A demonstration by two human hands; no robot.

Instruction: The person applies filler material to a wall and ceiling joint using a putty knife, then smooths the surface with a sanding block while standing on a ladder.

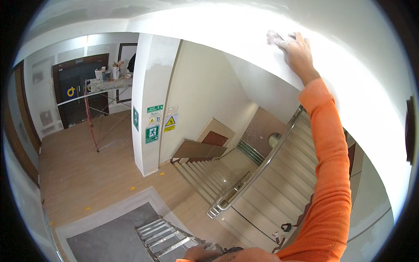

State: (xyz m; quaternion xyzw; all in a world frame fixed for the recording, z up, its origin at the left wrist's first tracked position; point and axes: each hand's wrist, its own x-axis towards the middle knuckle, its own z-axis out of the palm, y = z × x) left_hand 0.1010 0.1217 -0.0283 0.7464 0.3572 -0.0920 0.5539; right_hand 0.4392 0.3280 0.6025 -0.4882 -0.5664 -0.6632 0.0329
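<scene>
My right hand [300, 56] is raised high at the upper right, its orange-sleeved arm stretched up from the lower edge. Its bent fingers press against the brightly lit white overhead surface [227, 24]. Pale dust coats the thumb side, and whatever sits under the fingertips is too small and washed out by glare to name. Low in the picture, my left hand [198, 253] shows only in part, beside the top of a metal stepladder [163, 236]. A dark grey thing [214, 249] lies against it; the fingers are mostly hidden.
Below right, a staircase [279, 187] descends beside a metal handrail [262, 168]. A white column [148, 87] with safety signs stands left of centre. Farther left, a scaffold [94, 118] carries buckets [104, 75]. Boards [200, 149] lean by the stairs. A dark double door [80, 83] is behind.
</scene>
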